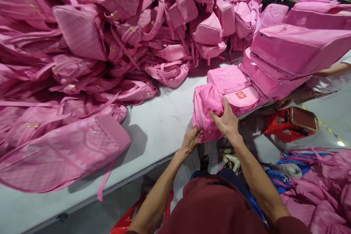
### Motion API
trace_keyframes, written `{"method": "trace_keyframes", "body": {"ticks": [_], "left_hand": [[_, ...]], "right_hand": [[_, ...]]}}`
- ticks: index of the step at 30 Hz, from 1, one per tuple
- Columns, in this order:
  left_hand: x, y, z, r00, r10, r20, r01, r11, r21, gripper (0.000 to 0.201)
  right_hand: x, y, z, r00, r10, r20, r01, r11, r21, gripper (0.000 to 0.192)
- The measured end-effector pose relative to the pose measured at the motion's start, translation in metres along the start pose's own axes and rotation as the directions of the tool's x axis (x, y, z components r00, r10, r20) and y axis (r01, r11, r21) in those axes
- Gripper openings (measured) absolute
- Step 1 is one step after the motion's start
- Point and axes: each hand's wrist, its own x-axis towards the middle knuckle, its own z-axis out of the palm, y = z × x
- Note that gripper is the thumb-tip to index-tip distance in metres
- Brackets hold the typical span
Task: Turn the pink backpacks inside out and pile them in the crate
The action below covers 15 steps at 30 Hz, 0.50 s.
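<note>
A pink backpack [233, 78] with a small red label lies at the table's front edge, its near end towards me. My left hand [192, 139] pinches the lower edge of that end, near the zipper, fingers closed on the fabric. Higher up, my right hand [226, 119] grips the same backpack, thumb and fingers on its crumpled pink side. Part of the right fingers is hidden by the cloth.
Pink bags [109, 36] are heaped along the back and left of the white table [161, 117]. More pink bags [296, 49] stand at right, near another person's arm [336, 69]. A red stool [290, 124] and a pile of pink bags [323, 186] are on the floor.
</note>
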Motion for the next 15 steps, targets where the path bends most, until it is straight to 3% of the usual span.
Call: {"method": "trace_keyframes", "body": {"ticks": [4, 9, 15], "left_hand": [[-0.011, 0.000, -0.004, 1.000, -0.007, 0.001, 0.007, 1.000, -0.001, 0.030], [-0.024, 0.001, 0.001, 0.999, -0.017, -0.031, 0.018, 0.999, 0.044, 0.018], [-0.014, -0.012, -0.004, 0.964, 0.258, -0.068, -0.211, 0.894, 0.396, 0.009]], "right_hand": [[0.000, -0.002, 0.001, 1.000, 0.001, -0.016, -0.002, 1.000, -0.030, 0.096], [0.010, -0.006, -0.003, 0.999, -0.005, 0.053, 0.012, 0.991, -0.131, 0.097], [0.018, 0.024, 0.013, 0.978, -0.206, -0.015, 0.204, 0.976, -0.074, 0.091]]}}
